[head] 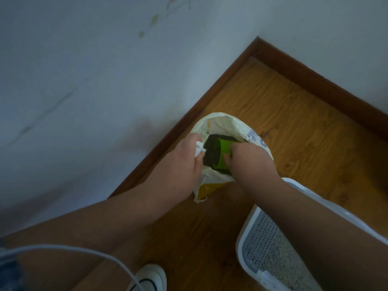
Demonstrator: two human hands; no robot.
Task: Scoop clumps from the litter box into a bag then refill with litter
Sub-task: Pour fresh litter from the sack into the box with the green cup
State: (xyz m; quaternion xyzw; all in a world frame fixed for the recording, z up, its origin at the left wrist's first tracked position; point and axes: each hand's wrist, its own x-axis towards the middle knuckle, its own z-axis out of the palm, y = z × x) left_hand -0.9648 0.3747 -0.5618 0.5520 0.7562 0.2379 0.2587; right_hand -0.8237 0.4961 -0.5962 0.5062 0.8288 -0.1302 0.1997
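A white litter bag stands open on the wooden floor near the wall corner, with dark litter showing inside. My left hand pinches the bag's near-left rim and holds the mouth open. My right hand reaches into the bag and grips a green cup-shaped scoop that lies tilted on the litter. The white litter box sits at the lower right, with a mesh wall and pale granules inside; my right forearm crosses over it and hides much of it.
White walls with a dark wooden baseboard meet in a corner beyond the bag. A white shoe and a white cable are at the bottom left. Wooden floor lies to the right of the bag.
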